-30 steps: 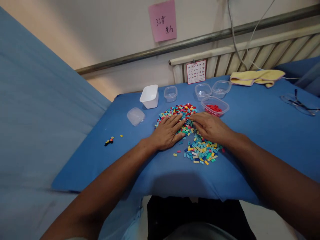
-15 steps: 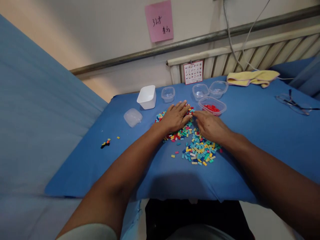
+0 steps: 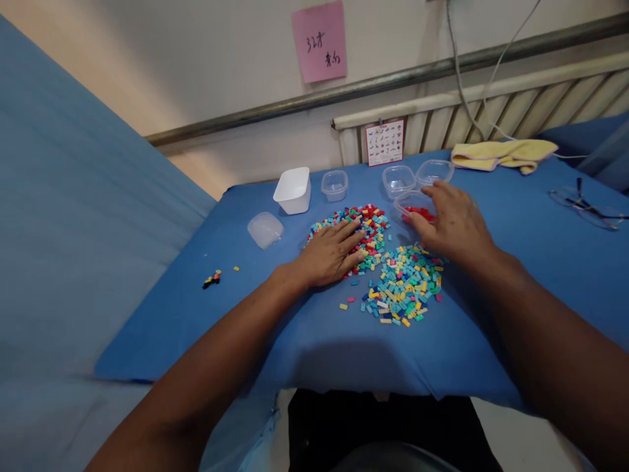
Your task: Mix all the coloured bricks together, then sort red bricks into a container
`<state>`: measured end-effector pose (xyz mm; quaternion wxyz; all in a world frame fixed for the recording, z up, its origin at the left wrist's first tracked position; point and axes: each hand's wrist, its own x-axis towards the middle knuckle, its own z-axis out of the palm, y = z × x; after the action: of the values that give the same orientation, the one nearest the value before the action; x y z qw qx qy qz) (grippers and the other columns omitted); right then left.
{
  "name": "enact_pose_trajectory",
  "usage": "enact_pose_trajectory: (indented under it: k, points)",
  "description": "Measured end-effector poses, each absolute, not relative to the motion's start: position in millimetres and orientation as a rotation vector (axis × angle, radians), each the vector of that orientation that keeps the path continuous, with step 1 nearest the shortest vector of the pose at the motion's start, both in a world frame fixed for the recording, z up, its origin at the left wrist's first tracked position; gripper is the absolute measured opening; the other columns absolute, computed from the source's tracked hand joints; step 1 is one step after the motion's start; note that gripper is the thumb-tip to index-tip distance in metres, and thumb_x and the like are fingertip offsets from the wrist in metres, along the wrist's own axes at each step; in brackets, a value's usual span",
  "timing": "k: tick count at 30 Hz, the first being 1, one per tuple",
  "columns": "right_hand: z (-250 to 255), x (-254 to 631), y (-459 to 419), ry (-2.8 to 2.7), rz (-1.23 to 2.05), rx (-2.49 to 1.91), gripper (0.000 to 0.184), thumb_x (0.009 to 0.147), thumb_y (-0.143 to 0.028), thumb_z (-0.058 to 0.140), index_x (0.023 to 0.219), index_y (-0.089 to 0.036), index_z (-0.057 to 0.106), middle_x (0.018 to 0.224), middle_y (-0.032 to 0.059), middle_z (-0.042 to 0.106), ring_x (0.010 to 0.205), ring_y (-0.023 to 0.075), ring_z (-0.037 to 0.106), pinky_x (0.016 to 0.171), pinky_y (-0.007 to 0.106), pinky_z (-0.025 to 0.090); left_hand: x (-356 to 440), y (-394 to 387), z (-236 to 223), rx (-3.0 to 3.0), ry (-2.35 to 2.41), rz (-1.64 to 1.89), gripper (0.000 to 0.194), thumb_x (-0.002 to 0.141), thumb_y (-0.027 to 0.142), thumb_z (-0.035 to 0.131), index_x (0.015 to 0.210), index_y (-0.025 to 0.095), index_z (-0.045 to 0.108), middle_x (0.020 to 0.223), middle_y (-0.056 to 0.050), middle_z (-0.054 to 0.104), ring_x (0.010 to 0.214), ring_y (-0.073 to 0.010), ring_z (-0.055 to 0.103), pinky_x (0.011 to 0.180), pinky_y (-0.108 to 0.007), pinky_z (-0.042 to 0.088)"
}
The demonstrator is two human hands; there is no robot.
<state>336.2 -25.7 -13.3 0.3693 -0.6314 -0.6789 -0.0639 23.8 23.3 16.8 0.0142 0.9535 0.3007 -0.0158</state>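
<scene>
A heap of small coloured bricks [image 3: 373,226] lies on the blue-covered table [image 3: 515,262], with a second patch of mostly teal and yellow bricks [image 3: 405,285] nearer me. My left hand [image 3: 331,252] rests flat on the heap's left side, fingers stretched out. My right hand [image 3: 455,219] hovers over a clear tub of red bricks [image 3: 417,208], fingers loosely curled; whether it holds anything is hidden.
At the back stand a white tub [image 3: 293,190] and three empty clear tubs [image 3: 335,185] [image 3: 399,178] [image 3: 435,172]. A clear lid [image 3: 266,229] lies left. A few stray bricks [image 3: 213,278] sit far left. Glasses [image 3: 584,203] and a yellow cloth [image 3: 506,154] lie right.
My right hand lifted off the bricks and moved back-right over the red-brick tub. My left hand pulled back toward me along the heap.
</scene>
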Motion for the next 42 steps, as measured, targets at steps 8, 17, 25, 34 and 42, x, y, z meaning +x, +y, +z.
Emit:
enact_pose_trajectory:
  k: [8,17,25,34,42]
  points:
    - [-33,351,-13,-1.634,0.034,-1.802,0.078,0.098,-0.064,0.069,0.152,-0.009,0.062,0.147,0.0296,0.068,0.138,0.0489,0.062,0.118,0.064,0.048,28,30,11,2.916,1.158,-0.092,0.075,0.118,0.061,0.022,0.178,0.017,0.035,0.187,-0.012,0.022,0.174,-0.0332,0.022,0.142,-0.055,0.017]
    - [-13,328,-26,-1.746,-0.125,-1.379,0.043,0.108,-0.045,0.061,0.140,-0.018,0.071,0.147,0.0212,0.072,0.138,0.0383,0.065,0.120,0.056,0.049,38,16,12,2.885,1.210,-0.149,0.074,0.118,0.062,0.024,0.180,0.023,0.031,0.188,-0.007,0.020,0.176,-0.0317,0.016,0.143,-0.057,0.013]
    - [-12,298,-35,-2.294,0.205,-1.292,0.031,0.112,-0.031,0.052,0.117,-0.019,0.079,0.112,0.0132,0.083,0.104,0.0286,0.075,0.093,0.039,0.053,31,-12,28,2.897,1.260,0.126,0.071,0.117,0.062,0.029,0.178,0.025,0.034,0.190,-0.009,0.013,0.175,-0.0360,0.018,0.140,-0.069,0.015]
    - [-20,299,-32,-2.221,0.320,-1.286,0.030,0.110,-0.033,0.054,0.097,-0.021,0.078,0.093,0.0074,0.081,0.084,0.0225,0.071,0.076,0.032,0.044,30,-83,5,2.795,0.618,0.086,0.098,0.110,0.076,0.044,0.179,0.010,0.022,0.186,-0.026,0.016,0.176,-0.0369,0.013,0.142,-0.059,0.020]
    - [-11,299,-37,-2.086,0.410,-1.308,0.044,0.115,-0.045,0.042,0.087,-0.023,0.068,0.080,0.0052,0.073,0.074,0.0218,0.063,0.071,0.034,0.041,80,-63,-13,2.804,0.540,0.354,0.081,0.111,0.068,0.047,0.171,0.013,0.039,0.178,-0.025,0.039,0.170,-0.0372,0.032,0.139,-0.061,0.030]
